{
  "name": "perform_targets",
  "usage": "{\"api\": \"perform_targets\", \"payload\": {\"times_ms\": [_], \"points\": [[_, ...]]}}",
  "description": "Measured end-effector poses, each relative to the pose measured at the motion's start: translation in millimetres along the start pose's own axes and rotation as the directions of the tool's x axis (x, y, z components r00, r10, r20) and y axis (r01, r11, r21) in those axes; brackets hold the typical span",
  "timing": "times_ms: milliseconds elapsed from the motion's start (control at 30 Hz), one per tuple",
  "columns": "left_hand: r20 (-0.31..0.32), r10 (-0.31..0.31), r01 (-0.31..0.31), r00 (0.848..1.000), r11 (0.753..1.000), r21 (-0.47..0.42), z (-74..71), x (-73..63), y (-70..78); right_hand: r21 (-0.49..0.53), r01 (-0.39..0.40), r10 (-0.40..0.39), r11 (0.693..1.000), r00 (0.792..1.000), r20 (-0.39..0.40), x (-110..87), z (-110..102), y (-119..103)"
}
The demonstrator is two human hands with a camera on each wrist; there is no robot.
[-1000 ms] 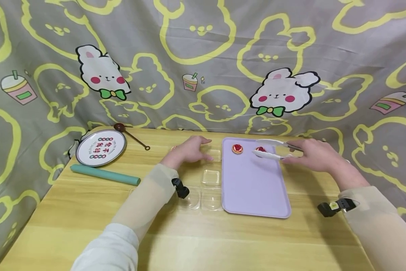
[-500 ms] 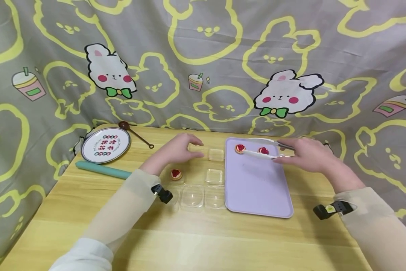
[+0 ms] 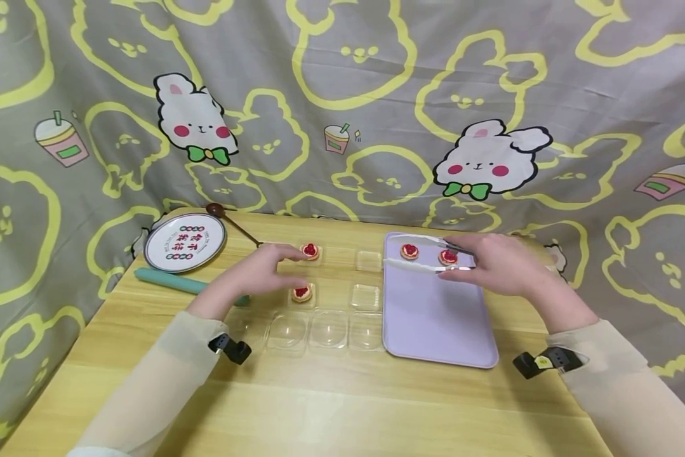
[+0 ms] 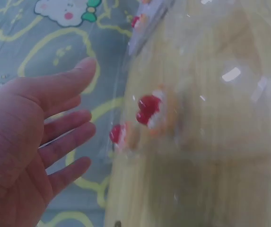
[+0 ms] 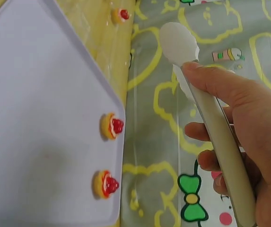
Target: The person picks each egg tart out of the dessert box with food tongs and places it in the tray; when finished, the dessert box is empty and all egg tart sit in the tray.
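In my right hand (image 3: 496,263) I hold a pair of tongs (image 5: 220,142) with pale tips. Their arms are spread, with nothing between the tips, above the far end of the lilac tray (image 3: 439,324). Two small fruit tarts with red topping, a left tart (image 3: 409,252) and a right tart (image 3: 448,257), sit on that tray. My left hand (image 3: 256,273) is empty, thumb and fingers apart, just left of two more tarts. The far tart (image 3: 310,252) and the near tart (image 3: 302,292) each sit in a clear plastic box.
Between tart boxes and tray stand clear plastic boxes (image 3: 366,296). Several clear domed sections (image 3: 329,328) line up in front. At the back left are a round plate (image 3: 185,241), a brown ladle (image 3: 216,209) and a green stick (image 3: 167,279). A patterned curtain (image 3: 376,95) hangs behind.
My left hand has moved left, away from the boxes beside the tray, uncovering both boxed tarts. My right hand has carried the spread tongs leftward over the tray. The head view has shifted slightly.
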State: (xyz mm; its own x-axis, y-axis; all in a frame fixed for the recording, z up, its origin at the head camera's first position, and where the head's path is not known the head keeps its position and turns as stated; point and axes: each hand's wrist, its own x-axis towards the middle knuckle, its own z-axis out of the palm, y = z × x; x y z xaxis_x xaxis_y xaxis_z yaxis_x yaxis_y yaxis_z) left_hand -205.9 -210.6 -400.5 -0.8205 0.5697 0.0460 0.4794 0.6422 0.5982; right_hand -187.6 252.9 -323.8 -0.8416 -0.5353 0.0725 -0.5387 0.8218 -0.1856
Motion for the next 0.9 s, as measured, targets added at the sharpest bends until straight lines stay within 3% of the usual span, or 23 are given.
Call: {"api": "perform_targets", "payload": {"times_ms": [200,400,700,900], "points": [[0.064,-0.047,0.046,0.997,0.999,0.023,2.8,-13.2,-15.2,-0.008,0.022,-0.022,1.0,1.0,-0.005,8.5,6,-12],[0.134,-0.088,0.085,0.987,0.996,0.027,7.4,-17.8,-19.9,-0.007,0.063,-0.063,0.998,0.998,-0.015,17.5,13,-21],[0.146,-0.11,0.106,0.983,0.994,0.03,12.3,-17.7,-21.2,0.033,0.077,-0.078,0.996,0.997,0.02,34.1,22,-39],[0.148,-0.108,0.101,0.983,0.993,0.057,12.4,-15.0,-20.1,0.032,0.128,-0.129,0.991,0.991,0.023,47.0,32,-51]]}}
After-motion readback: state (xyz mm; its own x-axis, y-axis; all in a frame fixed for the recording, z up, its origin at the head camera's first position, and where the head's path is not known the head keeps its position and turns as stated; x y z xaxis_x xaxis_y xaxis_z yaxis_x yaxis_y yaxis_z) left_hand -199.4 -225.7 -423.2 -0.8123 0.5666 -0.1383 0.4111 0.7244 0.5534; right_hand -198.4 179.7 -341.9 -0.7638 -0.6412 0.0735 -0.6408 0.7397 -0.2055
